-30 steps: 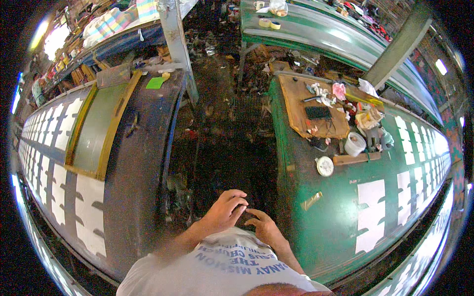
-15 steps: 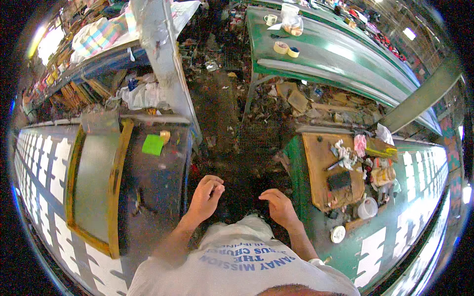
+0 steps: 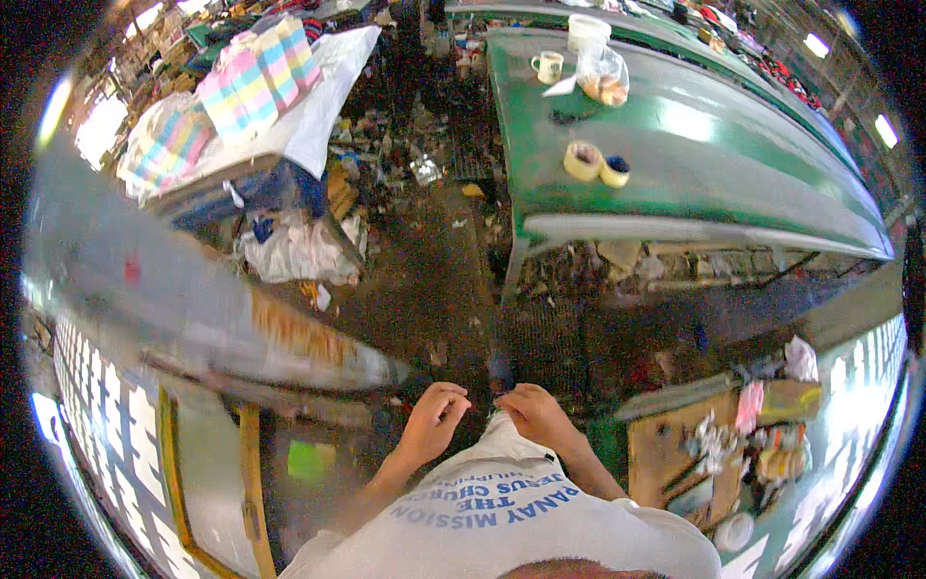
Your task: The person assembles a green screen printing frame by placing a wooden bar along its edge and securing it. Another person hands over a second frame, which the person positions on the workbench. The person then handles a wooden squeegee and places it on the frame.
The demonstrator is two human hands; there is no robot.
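My left hand (image 3: 436, 420) is held out in front of the white shirt, its fingers loosely bent and the thumb a little apart. Nothing shows in it. Close beside it, on the right, my right hand (image 3: 536, 417) hangs over the white trousers with relaxed, slightly curled fingers, also without anything visible in it. The two hands do not touch each other. Below and beyond them runs a dark, littered floor (image 3: 415, 289) between tables. The nearest item to my left hand is a bright green square (image 3: 309, 461) on the dark bench.
A grey post (image 3: 241, 309) slants in at left. Ahead right, a green table (image 3: 714, 164) bears tape rolls (image 3: 583, 161), a mug (image 3: 549, 67) and a plastic bag (image 3: 604, 77). Checkered cloth (image 3: 253, 92) covers a left table. A wooden board (image 3: 675, 449) with clutter lies right; a yellow-edged frame (image 3: 253, 482) left.
I have moved forward along the aisle: the green table and checkered cloth are nearer, while the side benches slid back. My hands have come closer together.
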